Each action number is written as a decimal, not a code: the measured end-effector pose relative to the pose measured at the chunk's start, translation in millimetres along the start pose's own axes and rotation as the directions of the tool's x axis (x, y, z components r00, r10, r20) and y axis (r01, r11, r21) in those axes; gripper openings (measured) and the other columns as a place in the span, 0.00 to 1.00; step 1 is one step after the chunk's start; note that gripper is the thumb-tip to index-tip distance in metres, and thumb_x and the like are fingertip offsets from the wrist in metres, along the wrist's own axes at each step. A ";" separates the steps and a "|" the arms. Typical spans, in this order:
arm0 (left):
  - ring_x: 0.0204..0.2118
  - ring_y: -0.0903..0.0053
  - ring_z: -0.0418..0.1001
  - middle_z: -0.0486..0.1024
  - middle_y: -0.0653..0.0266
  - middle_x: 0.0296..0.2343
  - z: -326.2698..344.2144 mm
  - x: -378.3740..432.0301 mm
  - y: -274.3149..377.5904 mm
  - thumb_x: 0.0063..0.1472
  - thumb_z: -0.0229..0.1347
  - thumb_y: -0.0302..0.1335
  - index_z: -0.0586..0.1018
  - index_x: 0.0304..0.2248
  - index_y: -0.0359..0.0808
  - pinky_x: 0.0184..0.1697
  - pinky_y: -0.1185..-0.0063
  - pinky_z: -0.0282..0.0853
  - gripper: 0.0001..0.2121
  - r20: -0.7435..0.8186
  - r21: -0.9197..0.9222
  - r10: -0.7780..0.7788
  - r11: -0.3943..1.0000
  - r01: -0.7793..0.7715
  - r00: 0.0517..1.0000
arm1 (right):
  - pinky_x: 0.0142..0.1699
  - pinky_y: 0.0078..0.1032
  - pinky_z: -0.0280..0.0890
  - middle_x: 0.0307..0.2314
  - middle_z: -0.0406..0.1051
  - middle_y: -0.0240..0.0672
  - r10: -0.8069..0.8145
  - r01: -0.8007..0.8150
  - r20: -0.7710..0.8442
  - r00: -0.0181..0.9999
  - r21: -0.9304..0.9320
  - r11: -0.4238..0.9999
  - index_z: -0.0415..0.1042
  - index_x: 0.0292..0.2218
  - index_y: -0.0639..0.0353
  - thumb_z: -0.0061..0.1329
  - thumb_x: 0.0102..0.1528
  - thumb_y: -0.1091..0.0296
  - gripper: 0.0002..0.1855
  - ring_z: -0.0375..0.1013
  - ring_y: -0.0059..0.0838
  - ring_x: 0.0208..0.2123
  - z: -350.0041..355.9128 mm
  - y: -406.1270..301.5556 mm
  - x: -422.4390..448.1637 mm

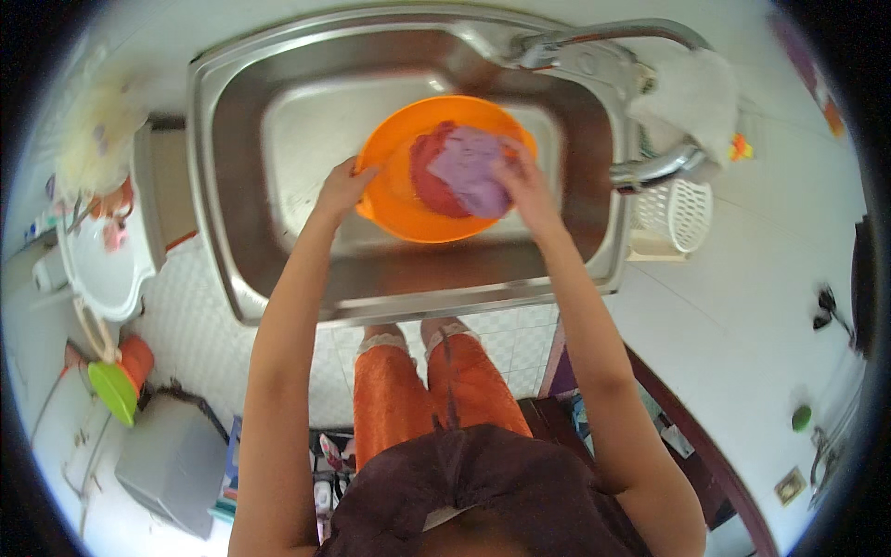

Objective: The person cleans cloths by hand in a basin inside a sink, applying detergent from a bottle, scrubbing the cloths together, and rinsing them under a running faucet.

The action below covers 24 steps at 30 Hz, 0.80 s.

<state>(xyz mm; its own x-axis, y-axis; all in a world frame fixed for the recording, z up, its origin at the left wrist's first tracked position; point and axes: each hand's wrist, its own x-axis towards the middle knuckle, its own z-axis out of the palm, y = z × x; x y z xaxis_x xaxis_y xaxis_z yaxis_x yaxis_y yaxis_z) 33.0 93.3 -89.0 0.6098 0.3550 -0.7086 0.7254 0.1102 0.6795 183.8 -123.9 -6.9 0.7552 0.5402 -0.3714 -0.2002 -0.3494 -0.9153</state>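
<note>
An orange plastic basin (397,216) is in the right half of a stainless steel sink (299,153). My left hand (344,184) grips the basin's left rim, thumb on the inner side. Inside the basin lies a red cloth (428,170), partly covered by a purple cloth (466,163). My right hand (521,177) rests on the purple cloth's right side, slightly blurred; whether its fingers pinch the fabric cannot be made out.
A chrome faucet (612,31) arches over the sink's upper right corner. Another chrome fixture (658,170) juts over the right edge, near a white perforated basket (672,216). At left stands a white washbasin (111,264). A grey bin (170,452) is at lower left.
</note>
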 end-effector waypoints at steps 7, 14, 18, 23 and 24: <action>0.36 0.66 0.68 0.70 0.53 0.34 6.5 -9.0 -15.0 0.52 0.49 0.29 0.69 0.40 0.31 0.40 0.75 0.62 0.16 -0.333 0.177 0.280 0.956 -0.232 0.900 | 0.27 0.21 0.65 0.22 0.68 0.40 0.003 0.002 -0.487 0.873 0.009 1.000 0.63 0.35 0.65 0.38 0.54 0.59 0.15 0.69 0.26 0.22 -126.6 -34.8 3.5; 0.45 0.63 0.60 0.65 0.54 0.40 34.9 -32.7 20.7 0.50 0.47 0.23 0.70 0.38 0.34 0.48 0.71 0.54 0.14 -0.520 0.475 0.564 0.815 -0.332 0.641 | 0.29 0.20 0.67 0.21 0.66 0.39 0.251 0.015 -0.588 0.769 0.408 0.913 0.60 0.33 0.68 0.40 0.50 0.43 0.30 0.68 0.27 0.23 -278.0 -113.4 39.5; 0.45 0.64 0.60 0.67 0.57 0.39 46.9 -34.4 26.2 0.50 0.47 0.21 0.70 0.38 0.36 0.49 0.72 0.52 0.13 -0.535 0.408 0.529 0.845 -0.347 0.659 | 0.24 0.14 0.66 0.19 0.67 0.38 0.261 -0.119 -0.368 0.892 0.368 0.922 0.65 0.26 0.66 0.42 0.52 0.52 0.21 0.68 0.24 0.20 -306.8 -110.6 62.2; 0.45 0.62 0.60 0.66 0.55 0.39 50.4 -31.3 23.2 0.49 0.47 0.22 0.71 0.37 0.36 0.49 0.70 0.53 0.13 -0.503 0.470 0.586 0.803 -0.367 0.635 | 0.20 0.11 0.65 0.20 0.69 0.37 0.231 0.024 -0.348 0.908 0.595 0.804 0.67 0.24 0.65 0.43 0.53 0.61 0.14 0.67 0.20 0.17 -297.9 -100.9 68.2; 0.45 0.62 0.60 0.66 0.55 0.39 52.9 -30.2 24.1 0.49 0.47 0.22 0.71 0.37 0.36 0.49 0.70 0.53 0.13 -0.514 0.468 0.580 0.807 -0.360 0.632 | 0.20 0.11 0.65 0.20 0.69 0.36 0.222 0.030 -0.331 0.917 0.613 0.790 0.67 0.25 0.65 0.43 0.53 0.61 0.14 0.67 0.20 0.17 -299.2 -103.0 68.8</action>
<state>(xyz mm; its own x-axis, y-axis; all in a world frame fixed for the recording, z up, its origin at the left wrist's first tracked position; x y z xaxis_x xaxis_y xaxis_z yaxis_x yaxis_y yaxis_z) 49.0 36.2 -61.3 0.6423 0.7652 0.0440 0.5154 -0.4737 0.7141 443.2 -279.9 108.3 0.8546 0.1644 -0.4926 -0.5183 0.2095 -0.8292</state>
